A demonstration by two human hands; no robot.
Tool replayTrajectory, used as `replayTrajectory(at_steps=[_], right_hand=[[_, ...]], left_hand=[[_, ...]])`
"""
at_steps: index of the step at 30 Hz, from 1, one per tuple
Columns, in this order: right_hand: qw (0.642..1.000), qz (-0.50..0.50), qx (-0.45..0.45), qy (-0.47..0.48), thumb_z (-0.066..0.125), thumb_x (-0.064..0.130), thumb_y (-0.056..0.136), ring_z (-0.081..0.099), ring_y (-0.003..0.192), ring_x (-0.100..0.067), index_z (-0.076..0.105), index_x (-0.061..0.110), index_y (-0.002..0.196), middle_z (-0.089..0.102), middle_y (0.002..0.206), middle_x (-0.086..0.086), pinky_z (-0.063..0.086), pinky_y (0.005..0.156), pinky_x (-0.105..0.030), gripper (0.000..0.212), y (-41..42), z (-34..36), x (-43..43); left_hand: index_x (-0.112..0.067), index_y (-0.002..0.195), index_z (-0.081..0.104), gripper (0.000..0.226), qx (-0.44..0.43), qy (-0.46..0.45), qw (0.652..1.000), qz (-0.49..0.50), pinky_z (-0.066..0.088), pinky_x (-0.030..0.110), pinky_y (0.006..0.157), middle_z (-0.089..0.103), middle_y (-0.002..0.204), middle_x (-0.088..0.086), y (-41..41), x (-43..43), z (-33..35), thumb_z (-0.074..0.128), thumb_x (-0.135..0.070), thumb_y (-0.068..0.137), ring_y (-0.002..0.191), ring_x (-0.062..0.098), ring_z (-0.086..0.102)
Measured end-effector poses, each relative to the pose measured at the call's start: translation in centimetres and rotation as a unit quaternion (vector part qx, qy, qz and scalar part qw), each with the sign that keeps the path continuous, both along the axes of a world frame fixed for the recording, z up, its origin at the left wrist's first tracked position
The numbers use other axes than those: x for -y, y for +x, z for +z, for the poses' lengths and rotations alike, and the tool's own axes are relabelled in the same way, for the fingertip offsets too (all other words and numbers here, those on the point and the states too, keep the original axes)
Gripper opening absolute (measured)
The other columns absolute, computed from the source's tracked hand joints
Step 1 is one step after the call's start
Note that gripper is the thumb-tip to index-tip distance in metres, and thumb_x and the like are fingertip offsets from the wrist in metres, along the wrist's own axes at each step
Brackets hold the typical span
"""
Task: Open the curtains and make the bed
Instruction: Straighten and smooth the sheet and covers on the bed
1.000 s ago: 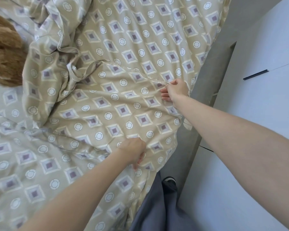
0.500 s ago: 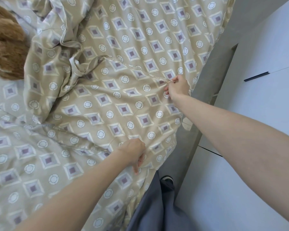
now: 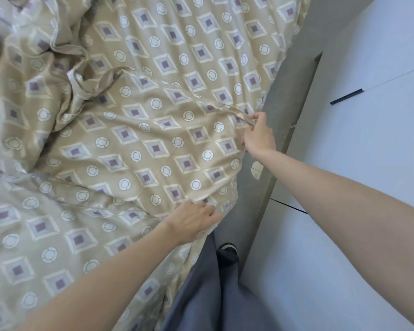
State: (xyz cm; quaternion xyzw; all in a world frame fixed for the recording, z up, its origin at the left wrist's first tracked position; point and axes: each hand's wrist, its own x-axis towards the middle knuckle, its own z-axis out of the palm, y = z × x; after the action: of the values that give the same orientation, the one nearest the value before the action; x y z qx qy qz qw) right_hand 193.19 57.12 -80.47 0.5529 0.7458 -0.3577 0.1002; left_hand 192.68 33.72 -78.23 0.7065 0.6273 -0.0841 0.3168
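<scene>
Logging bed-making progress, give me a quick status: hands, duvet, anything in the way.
Right hand pinching the duvet edge, left hand gripping the edge nearer the person. Duvet bunched and creased at upper left. Nothing on the duvet between the hands.

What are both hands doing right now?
Left hand: grips the blanket at its near edge.
Right hand: pinches a fold of the blanket.

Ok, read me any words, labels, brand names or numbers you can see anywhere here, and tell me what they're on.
None: no readable text anywhere.
The duvet cover gripped by the left hand and right hand carries only a diamond-and-circle pattern.
The white cabinet beside the bed is plain, with no lettering.
</scene>
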Motion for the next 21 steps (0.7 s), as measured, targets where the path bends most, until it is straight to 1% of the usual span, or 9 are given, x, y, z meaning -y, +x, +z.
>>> replayTrajectory(at_steps=[1,3,6,8,11,14,16,19,21], right_hand=[[1.000,0.003,0.000,-0.001,0.031,0.016,0.092,0.066,0.079,-0.030,0.035,0.033,0.119,0.069,0.088,-0.003,0.056,0.075,-0.046,0.032,0.6,-0.1,0.0],[1.000,0.007,0.001,0.006,0.029,0.013,0.095,0.066,0.075,-0.028,0.035,0.031,0.121,0.068,0.080,0.001,0.056,0.071,-0.044,0.032,1.0,-0.3,-0.3],[1.000,0.002,0.013,0.016,0.026,0.014,0.097,0.066,0.078,-0.031,0.036,0.030,0.115,0.066,0.087,-0.003,0.055,0.072,-0.045,0.026,0.5,-0.6,-1.0],[1.000,0.000,0.016,0.010,0.026,0.014,0.095,0.066,0.083,-0.031,0.036,0.030,0.107,0.066,0.095,-0.005,0.055,0.076,-0.046,0.023,0.3,-0.8,-1.3],[1.000,0.003,0.010,0.004,0.027,0.017,0.095,0.066,0.086,-0.030,0.036,0.031,0.099,0.067,0.097,-0.006,0.055,0.079,-0.047,0.017,0.3,-1.2,-1.7],[1.000,-0.004,0.002,0.012,0.029,0.024,0.099,0.066,0.085,-0.029,0.038,0.032,0.096,0.068,0.095,-0.005,0.055,0.078,-0.047,0.011,0.5,-1.4,-1.9],[1.000,-0.005,-0.003,0.019,0.031,0.025,0.099,0.065,0.085,-0.030,0.040,0.031,0.096,0.068,0.095,-0.005,0.055,0.077,-0.046,0.011,0.5,-1.4,-2.0],[0.999,-0.017,-0.019,0.027,0.031,0.022,0.099,0.063,0.088,-0.031,0.043,0.025,0.099,0.067,0.098,-0.007,0.053,0.076,-0.042,0.013,0.5,-1.4,-2.1],[0.999,-0.021,-0.021,0.035,0.031,0.020,0.100,0.061,0.089,-0.030,0.044,0.022,0.099,0.065,0.101,-0.007,0.048,0.074,-0.038,0.014,0.4,-1.5,-2.2]], left_hand=[[-0.017,0.109,0.047,0.047,-0.020,0.020,0.999,-0.022,0.038,0.031,0.054,0.056,0.096,0.001,0.3,-0.3,-0.1,0.071,-0.039,0.075,0.079,0.020,0.058],[-0.016,0.109,0.053,0.048,-0.042,0.014,0.999,-0.031,0.042,0.031,0.057,0.054,0.103,0.003,1.3,-1.2,-0.3,0.073,-0.042,0.074,0.084,0.021,0.057],[-0.011,0.112,0.054,0.037,-0.090,-0.011,0.994,-0.060,0.039,0.032,0.062,0.050,0.115,0.007,2.8,-3.0,0.7,0.069,-0.013,0.078,0.094,0.024,0.055],[-0.007,0.118,0.051,0.042,-0.115,-0.027,0.988,-0.099,0.039,0.033,0.066,0.049,0.116,0.010,3.8,-3.7,0.4,0.063,-0.002,0.079,0.096,0.025,0.054],[-0.003,0.121,0.055,0.040,-0.149,-0.061,0.979,-0.124,0.033,0.028,0.050,0.056,0.110,0.009,4.5,-4.2,0.0,0.057,0.006,0.082,0.096,0.026,0.056],[-0.006,0.109,0.063,0.035,-0.132,-0.092,0.984,-0.082,0.023,0.025,0.047,0.063,0.105,0.005,5.1,-4.4,0.2,0.049,0.013,0.083,0.098,0.025,0.059],[-0.007,0.099,0.064,0.034,-0.122,-0.101,0.985,-0.066,0.025,0.025,0.051,0.065,0.101,0.005,5.4,-4.5,0.4,0.047,0.016,0.081,0.096,0.024,0.060],[-0.007,0.097,0.063,0.033,-0.111,-0.108,0.987,-0.050,0.024,0.025,0.050,0.064,0.099,0.005,5.3,-4.0,0.2,0.048,0.016,0.079,0.094,0.022,0.061],[-0.008,0.097,0.063,0.033,-0.101,-0.109,0.988,-0.037,0.031,0.025,0.055,0.065,0.098,0.004,4.9,-3.7,0.1,0.051,0.015,0.078,0.093,0.022,0.062]])
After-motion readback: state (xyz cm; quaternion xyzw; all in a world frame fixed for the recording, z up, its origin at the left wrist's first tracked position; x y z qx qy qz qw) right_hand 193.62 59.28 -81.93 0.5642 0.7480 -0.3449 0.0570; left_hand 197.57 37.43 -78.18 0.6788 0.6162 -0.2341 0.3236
